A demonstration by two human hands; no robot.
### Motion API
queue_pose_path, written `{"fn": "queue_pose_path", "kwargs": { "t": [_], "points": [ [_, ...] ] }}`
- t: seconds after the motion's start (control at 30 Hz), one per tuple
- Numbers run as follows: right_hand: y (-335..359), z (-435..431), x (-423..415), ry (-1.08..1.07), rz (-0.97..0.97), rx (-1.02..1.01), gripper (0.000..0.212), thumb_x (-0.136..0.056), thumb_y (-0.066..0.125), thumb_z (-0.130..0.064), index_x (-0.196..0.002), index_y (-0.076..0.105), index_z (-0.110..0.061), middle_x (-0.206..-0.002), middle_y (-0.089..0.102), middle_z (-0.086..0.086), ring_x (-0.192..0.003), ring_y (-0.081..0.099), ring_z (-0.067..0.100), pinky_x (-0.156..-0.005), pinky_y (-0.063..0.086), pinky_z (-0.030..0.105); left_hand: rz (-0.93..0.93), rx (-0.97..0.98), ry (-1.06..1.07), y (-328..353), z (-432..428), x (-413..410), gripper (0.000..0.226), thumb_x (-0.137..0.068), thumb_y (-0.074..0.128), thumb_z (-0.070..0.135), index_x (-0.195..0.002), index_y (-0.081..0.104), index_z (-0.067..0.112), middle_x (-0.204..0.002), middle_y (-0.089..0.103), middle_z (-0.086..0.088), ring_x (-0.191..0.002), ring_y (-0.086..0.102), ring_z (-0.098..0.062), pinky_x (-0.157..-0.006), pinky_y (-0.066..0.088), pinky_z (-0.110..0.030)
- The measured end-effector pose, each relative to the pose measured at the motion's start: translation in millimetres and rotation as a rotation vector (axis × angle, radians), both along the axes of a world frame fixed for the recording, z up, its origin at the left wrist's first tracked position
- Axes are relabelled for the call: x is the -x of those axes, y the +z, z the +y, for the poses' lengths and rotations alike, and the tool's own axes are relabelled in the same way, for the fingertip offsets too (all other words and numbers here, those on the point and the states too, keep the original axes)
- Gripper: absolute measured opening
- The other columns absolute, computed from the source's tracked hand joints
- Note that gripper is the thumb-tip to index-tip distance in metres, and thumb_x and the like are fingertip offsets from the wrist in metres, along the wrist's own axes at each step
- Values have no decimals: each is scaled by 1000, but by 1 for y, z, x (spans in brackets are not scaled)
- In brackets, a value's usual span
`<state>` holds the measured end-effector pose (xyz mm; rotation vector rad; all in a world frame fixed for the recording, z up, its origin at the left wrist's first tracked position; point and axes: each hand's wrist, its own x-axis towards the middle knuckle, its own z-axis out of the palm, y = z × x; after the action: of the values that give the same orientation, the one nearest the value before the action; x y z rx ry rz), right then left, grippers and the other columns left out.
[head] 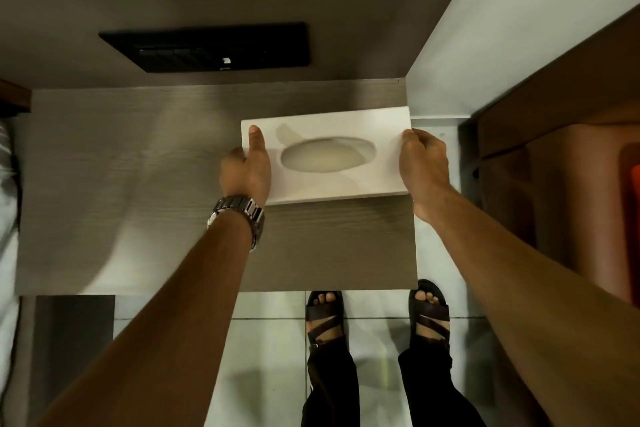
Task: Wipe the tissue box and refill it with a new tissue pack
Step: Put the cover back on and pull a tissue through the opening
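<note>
A white rectangular tissue box [325, 184] with an oval opening in its top sits over the right part of a grey wood-grain table [138, 184]. I cannot tell whether it rests on the table or is slightly lifted. My left hand [247, 170] grips its left end, thumb lying on the top face. My right hand [424, 166] holds its right end, fingers wrapped round the edge. The oval opening shows a pale surface inside; no tissue sticks out. No cloth or new tissue pack is in view.
A black panel with switches [207, 47] is set in the wall behind the table. A white wall corner [485, 62] stands at the right, with brown wooden furniture [571, 149] beyond it. My sandalled feet [377, 315] stand on pale floor tiles below the table's front edge.
</note>
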<state>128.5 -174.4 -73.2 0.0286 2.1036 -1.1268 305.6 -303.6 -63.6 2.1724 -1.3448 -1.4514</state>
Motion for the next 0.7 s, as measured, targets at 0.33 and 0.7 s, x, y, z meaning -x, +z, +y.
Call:
{"fn": "queue_pose_path", "kwargs": {
  "t": [0.33,0.7],
  "points": [
    [-6,-3,-2,63,55,-58,36,-106,34,-31,-133,54,-18,-111,54,-5,-97,53,13,-91,48,32,-31,75,-37,-8,-6,2,39,-98,39,34,-111,67,9,-120,65,-20,-113,57,-41,-99,47,-48],
    [-5,-5,2,99,107,-41,32,-106,34,-28,-128,55,-19,-112,57,-4,-86,55,9,-87,50,29,-24,202,-22,-9,-3,2,26,-93,38,8,-79,60,13,-99,68,-22,-72,56,-29,-68,34,-26]
  ]
}}
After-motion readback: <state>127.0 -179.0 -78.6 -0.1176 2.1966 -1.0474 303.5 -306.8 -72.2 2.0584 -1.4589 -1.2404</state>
